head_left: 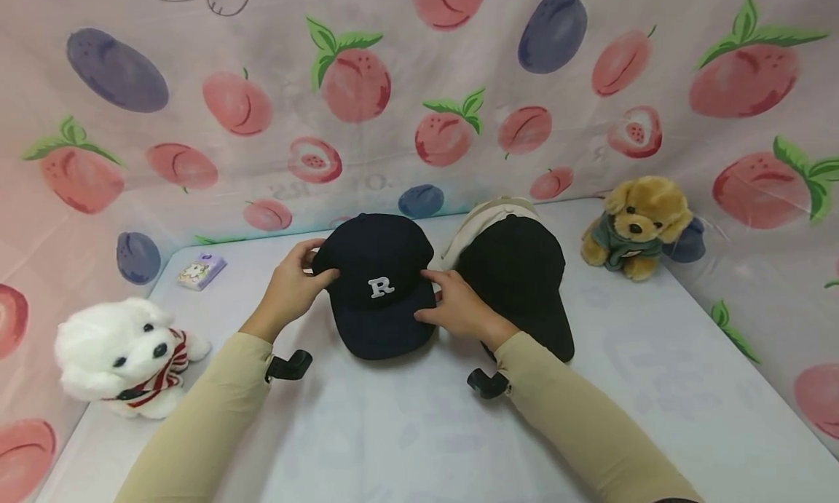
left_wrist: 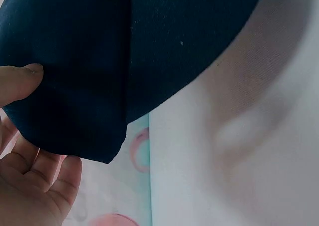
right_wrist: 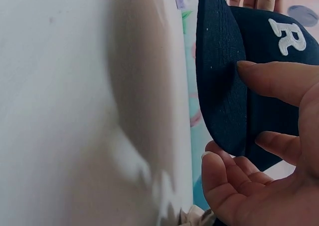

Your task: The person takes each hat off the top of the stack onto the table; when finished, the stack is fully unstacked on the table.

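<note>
A navy baseball cap (head_left: 373, 252) with a white letter R on its front is held up between both hands, its brim toward me. My left hand (head_left: 291, 288) grips the cap's left side, with the thumb on the outer face and the fingers behind the edge, as the left wrist view also shows. At the cap's right side, my right hand (head_left: 462, 305) pinches the edge where crown and brim meet. In the right wrist view its thumb lies on the brim (right_wrist: 219, 86). Close to the right hand sit a black cap (head_left: 514, 270) and a cream hat (head_left: 475, 226), overlapping.
A white plush dog (head_left: 124, 350) with a striped scarf sits at the left. Behind it lies a small purple packet (head_left: 202, 271). A brown plush dog (head_left: 636, 226) is at the back right. Fruit-printed cloth (head_left: 367, 161) hangs behind the white table (head_left: 406, 445).
</note>
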Demonstrator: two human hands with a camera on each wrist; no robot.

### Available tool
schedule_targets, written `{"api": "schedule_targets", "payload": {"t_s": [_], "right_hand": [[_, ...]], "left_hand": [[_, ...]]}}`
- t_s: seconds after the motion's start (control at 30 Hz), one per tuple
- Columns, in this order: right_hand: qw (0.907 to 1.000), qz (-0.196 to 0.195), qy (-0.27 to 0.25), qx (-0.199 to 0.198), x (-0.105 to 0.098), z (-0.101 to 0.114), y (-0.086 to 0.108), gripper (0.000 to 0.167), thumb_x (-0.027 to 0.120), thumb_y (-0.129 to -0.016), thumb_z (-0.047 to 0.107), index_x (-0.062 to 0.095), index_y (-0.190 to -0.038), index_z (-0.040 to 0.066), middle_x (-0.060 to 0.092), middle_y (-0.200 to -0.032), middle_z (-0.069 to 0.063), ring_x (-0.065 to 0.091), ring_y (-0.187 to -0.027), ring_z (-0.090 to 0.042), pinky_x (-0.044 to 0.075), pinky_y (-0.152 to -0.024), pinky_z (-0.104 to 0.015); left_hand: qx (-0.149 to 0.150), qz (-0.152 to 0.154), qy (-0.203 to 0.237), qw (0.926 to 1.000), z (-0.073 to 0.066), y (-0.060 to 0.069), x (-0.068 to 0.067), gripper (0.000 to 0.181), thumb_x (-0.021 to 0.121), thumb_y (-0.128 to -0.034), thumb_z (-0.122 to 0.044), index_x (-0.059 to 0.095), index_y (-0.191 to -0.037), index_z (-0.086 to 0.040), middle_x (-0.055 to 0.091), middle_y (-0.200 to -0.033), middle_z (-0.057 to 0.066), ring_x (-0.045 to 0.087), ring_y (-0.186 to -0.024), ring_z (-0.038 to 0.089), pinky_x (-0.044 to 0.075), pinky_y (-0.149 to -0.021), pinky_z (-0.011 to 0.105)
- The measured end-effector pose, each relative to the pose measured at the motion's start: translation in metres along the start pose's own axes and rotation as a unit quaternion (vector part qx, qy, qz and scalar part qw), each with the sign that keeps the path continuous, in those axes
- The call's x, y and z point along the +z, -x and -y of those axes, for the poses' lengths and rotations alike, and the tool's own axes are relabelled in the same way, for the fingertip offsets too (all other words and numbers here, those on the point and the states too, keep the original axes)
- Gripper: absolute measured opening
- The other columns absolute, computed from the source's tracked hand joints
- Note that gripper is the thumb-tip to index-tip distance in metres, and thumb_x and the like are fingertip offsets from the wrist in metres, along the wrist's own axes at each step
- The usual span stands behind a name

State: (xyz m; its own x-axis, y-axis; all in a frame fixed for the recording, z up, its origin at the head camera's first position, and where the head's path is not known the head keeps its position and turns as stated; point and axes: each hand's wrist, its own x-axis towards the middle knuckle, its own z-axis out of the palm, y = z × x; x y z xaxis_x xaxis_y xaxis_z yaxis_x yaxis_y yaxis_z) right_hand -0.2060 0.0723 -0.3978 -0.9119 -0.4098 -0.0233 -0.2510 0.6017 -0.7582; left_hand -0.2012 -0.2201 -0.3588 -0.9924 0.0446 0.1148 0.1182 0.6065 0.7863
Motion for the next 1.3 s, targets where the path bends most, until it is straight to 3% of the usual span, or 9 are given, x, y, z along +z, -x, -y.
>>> {"api": "schedule_targets", "payload": {"t_s": [0.4, 0.7, 0.87, 1.03, 1.3], "right_hand": [[0.9997, 0.000, 0.006, 0.025, 0.008, 0.004, -0.020, 0.077, 0.077, -0.087, 0.023, 0.041, -0.152, 0.003, 0.046, -0.132, -0.024, 0.054, -0.099, -0.025, 0.049, -0.083, -0.037], [0.9997, 0.005, 0.003, 0.023, 0.018, 0.011, -0.033, 0.077, 0.078, -0.087, 0.025, 0.042, -0.151, 0.003, 0.049, -0.129, -0.020, 0.054, -0.098, -0.024, 0.048, -0.083, -0.036], [0.9997, 0.005, -0.008, 0.021, 0.028, 0.016, -0.041, 0.078, 0.079, -0.085, 0.026, 0.043, -0.150, 0.002, 0.048, -0.135, -0.022, 0.055, -0.110, -0.028, 0.047, -0.094, -0.039], [0.9996, 0.005, -0.024, 0.014, 0.039, 0.020, -0.048, 0.078, 0.080, -0.085, 0.025, 0.043, -0.148, -0.002, 0.045, -0.142, -0.026, 0.045, -0.129, -0.034, 0.037, -0.109, -0.042], [0.9994, 0.013, -0.025, 0.020, 0.053, 0.028, -0.059, 0.079, 0.080, -0.086, 0.029, 0.043, -0.149, -0.001, 0.045, -0.144, -0.025, 0.042, -0.134, -0.034, 0.035, -0.111, -0.042]], "left_hand": [[-0.027, -0.003, -0.018, 0.9995, 0.008, -0.016, -0.002, 0.063, 0.068, -0.0954, -0.021, 0.040, -0.149, -0.003, 0.057, -0.128, 0.023, 0.050, -0.126, 0.038, 0.044, -0.100, 0.053], [-0.035, 0.006, -0.031, 0.9989, 0.020, -0.025, -0.016, 0.065, 0.066, -0.0968, -0.022, 0.036, -0.151, -0.002, 0.054, -0.134, 0.025, 0.048, -0.129, 0.039, 0.042, -0.102, 0.053], [-0.034, 0.004, -0.007, 0.9994, 0.024, -0.027, -0.025, 0.063, 0.065, -0.0968, -0.019, 0.038, -0.151, -0.002, 0.055, -0.132, 0.025, 0.050, -0.127, 0.038, 0.042, -0.102, 0.052], [-0.025, 0.010, 0.038, 0.9989, 0.026, -0.028, -0.033, 0.060, 0.063, -0.0994, -0.021, 0.039, -0.151, -0.003, 0.054, -0.133, 0.027, 0.054, -0.121, 0.038, 0.043, -0.101, 0.050], [-0.022, 0.028, 0.079, 0.9962, 0.027, -0.027, -0.043, 0.070, 0.063, -0.0999, -0.033, 0.031, -0.156, -0.004, 0.044, -0.147, 0.026, 0.046, -0.131, 0.038, 0.036, -0.109, 0.053]]}}
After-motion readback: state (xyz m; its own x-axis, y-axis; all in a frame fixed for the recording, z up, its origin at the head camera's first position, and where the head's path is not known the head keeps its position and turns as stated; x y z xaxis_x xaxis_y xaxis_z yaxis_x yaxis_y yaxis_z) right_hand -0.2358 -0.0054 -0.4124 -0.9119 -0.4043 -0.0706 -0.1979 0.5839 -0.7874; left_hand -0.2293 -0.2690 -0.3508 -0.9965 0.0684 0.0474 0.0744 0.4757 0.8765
